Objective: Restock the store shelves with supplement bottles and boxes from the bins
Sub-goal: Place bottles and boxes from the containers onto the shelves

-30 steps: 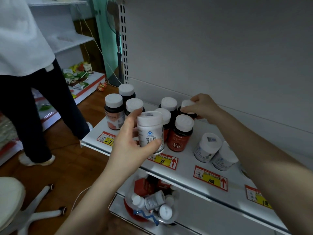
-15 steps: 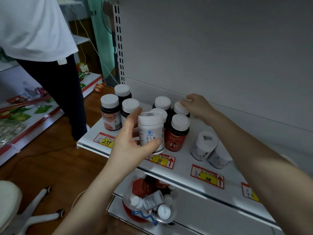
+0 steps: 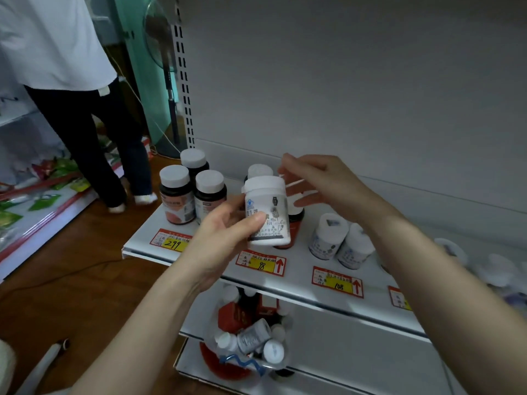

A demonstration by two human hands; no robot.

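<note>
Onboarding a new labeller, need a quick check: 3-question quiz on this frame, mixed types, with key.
1. True or false: the right hand grips a bottle.
2. What does the left hand hold? A: dark bottle. B: white bottle. C: red box.
3. Fill in: the leftmost tag on the shelf edge reads ___.

Key: 1 false (it is open and holds nothing); 2 B; 3 299.
</note>
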